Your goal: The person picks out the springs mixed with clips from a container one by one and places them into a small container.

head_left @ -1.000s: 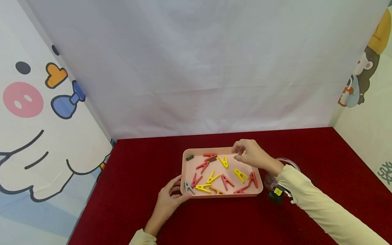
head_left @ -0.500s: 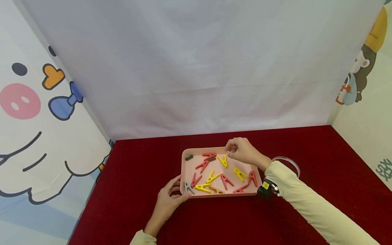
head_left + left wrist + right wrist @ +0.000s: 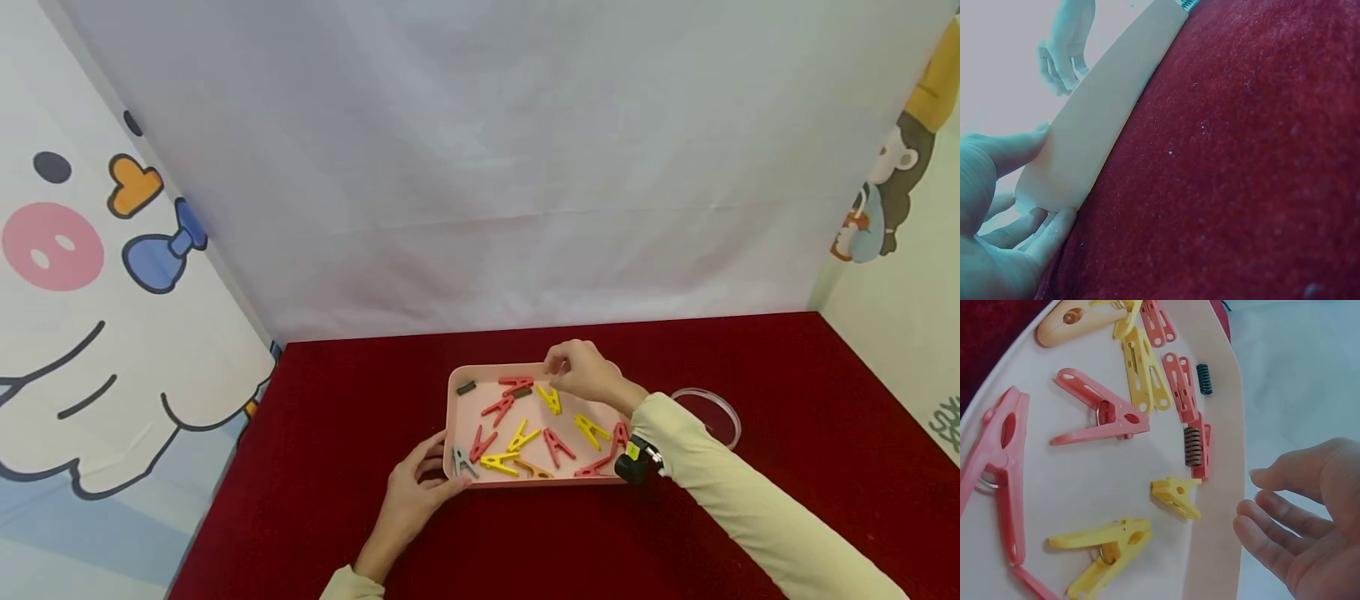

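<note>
A shallow pink tray [image 3: 525, 483] holds red, yellow, orange and grey clothespins. My left hand [image 3: 414, 483] grips its near left corner, thumb on the front wall and fingers around the side, beside the grey clothespin [image 3: 462, 462]. Over the tray's back edge hovers my right hand [image 3: 587, 372], thumb and fingers bent and apart, with nothing seen between them in the right wrist view. Closest to it lies a yellow clothespin [image 3: 1175, 497]. Two coil springs are also in the tray: a brown one [image 3: 1192, 447] against a red clothespin [image 3: 1202, 469] and a dark green one [image 3: 1204, 379].
A round clear plastic dish [image 3: 738, 429] stands right of the tray, partly hidden by the right sleeve [image 3: 720, 475]. Dark red cloth [image 3: 330, 433] covers the table. A white curtain [image 3: 525, 167] hangs behind, with printed panels at both sides.
My right hand has moved left along the tray's back edge, and more of the clear dish now shows. The left hand has stayed at the corner.
</note>
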`<action>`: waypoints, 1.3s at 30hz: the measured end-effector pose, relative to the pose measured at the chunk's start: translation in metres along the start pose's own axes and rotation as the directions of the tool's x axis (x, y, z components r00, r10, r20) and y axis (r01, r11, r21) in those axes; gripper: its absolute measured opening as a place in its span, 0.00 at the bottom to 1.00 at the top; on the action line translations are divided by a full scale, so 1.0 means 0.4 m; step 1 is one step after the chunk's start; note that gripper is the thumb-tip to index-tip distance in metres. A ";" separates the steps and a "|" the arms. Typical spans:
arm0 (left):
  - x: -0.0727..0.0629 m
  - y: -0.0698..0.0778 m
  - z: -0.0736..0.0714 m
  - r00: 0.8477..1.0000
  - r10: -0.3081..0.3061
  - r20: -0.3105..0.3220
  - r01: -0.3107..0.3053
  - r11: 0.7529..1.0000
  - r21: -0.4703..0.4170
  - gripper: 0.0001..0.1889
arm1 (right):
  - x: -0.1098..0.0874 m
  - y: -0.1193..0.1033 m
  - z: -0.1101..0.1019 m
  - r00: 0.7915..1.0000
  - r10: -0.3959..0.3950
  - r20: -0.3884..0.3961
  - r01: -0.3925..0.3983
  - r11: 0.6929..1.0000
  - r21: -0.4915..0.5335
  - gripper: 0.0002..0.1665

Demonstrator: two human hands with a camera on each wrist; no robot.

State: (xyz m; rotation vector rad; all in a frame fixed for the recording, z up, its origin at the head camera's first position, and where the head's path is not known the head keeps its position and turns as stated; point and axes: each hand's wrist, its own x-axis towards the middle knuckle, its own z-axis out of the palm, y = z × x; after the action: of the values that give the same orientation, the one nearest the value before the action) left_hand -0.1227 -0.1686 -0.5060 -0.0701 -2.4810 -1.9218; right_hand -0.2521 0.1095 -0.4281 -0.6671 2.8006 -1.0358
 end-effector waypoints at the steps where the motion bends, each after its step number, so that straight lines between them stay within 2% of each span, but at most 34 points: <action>1: -0.002 -0.001 0.000 1.000 -0.004 0.001 0.004 1.000 -0.003 0.37 | 0.001 0.000 0.005 1.000 0.009 0.010 -0.009 1.000 -0.001 0.05; 7: -0.015 -0.005 0.003 1.000 -0.027 -0.003 0.027 1.000 -0.010 0.36 | -0.002 0.002 0.034 0.998 0.001 0.057 -0.003 1.000 0.030 0.04; 16: -0.012 -0.003 0.006 0.999 -0.027 0.021 0.028 0.999 -0.027 0.37 | 0.012 0.000 0.060 0.995 -0.097 0.030 0.097 0.995 0.000 0.03; 18: -0.011 0.010 0.005 0.999 -0.028 0.028 0.029 0.999 -0.031 0.37 | 0.018 -0.003 0.063 0.994 -0.103 0.031 0.103 0.995 -0.007 0.04; 24: -0.022 0.080 -0.004 0.999 -0.027 0.038 0.028 0.999 -0.026 0.36 | 0.041 -0.017 0.074 0.993 -0.098 0.064 0.101 0.994 -0.046 0.09; 28: -0.029 0.099 -0.009 0.999 -0.031 0.038 0.031 0.999 -0.011 0.36 | 0.055 -0.022 0.089 0.993 -0.079 0.089 0.085 0.994 -0.075 0.11; 32: -0.027 0.091 -0.011 0.999 -0.027 0.037 0.028 0.999 -0.020 0.36 | 0.065 -0.030 0.104 0.992 -0.063 0.112 0.075 0.992 -0.100 0.12; 35: -0.014 0.051 -0.009 0.999 -0.017 0.028 0.018 1.000 -0.024 0.37 | 0.068 -0.041 0.115 0.992 -0.026 0.125 0.039 0.995 -0.096 0.10; 39: -0.010 0.043 -0.008 0.999 -0.017 0.029 0.018 0.999 -0.027 0.37 | 0.072 -0.048 0.123 0.992 0.003 0.125 0.009 0.995 -0.100 0.10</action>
State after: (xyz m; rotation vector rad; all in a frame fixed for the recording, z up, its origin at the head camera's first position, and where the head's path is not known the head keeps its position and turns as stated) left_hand -0.1181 -0.1677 -0.4887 -0.0768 -2.4818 -1.9758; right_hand -0.2599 0.0546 -0.4516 -0.7200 2.7579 -0.8278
